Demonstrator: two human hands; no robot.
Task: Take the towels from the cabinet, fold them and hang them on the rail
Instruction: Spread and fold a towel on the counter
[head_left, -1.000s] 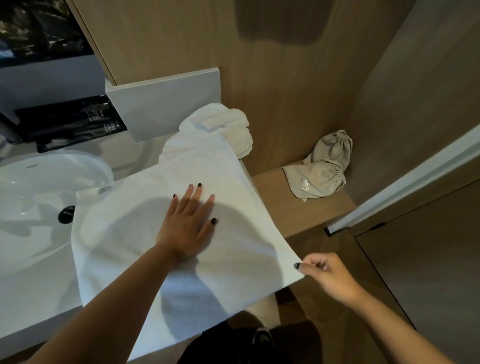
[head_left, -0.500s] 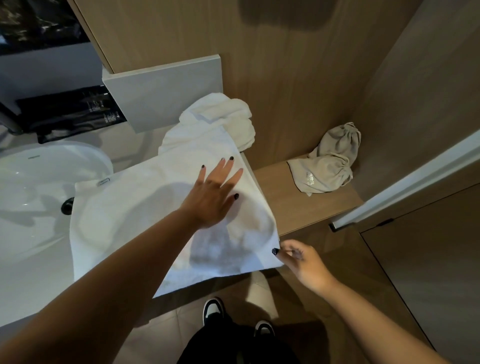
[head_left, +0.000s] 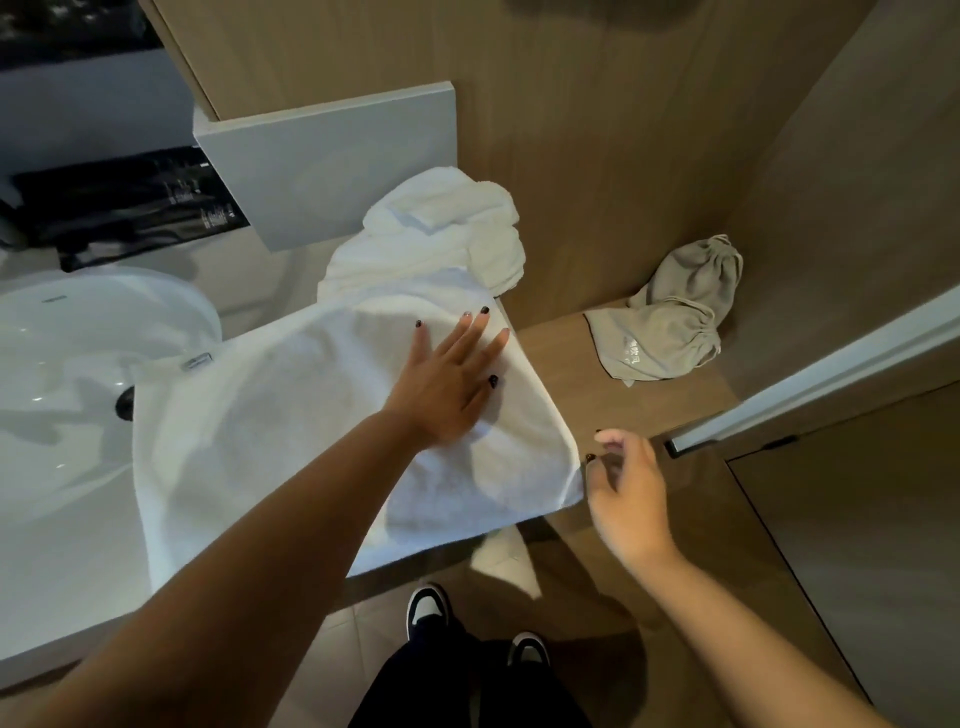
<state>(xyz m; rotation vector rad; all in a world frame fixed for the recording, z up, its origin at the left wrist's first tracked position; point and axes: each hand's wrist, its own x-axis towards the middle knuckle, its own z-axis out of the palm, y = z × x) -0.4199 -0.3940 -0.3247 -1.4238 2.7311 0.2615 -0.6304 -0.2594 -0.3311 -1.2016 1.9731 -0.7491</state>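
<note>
White towel (head_left: 291, 441) lies spread on my bench (head_left: 62, 582) beside the sink (head_left: 67, 364), my left hand (head_left: 447, 384) pressing it flat with fingers straight, my right hand (head_left: 628, 493) pinching its corner.

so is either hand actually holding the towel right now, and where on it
Nothing is clearly held. The left hand presses flat on the white towel near its far right side. The right hand is at the towel's near right corner, but the blur hides any pinch.
</note>
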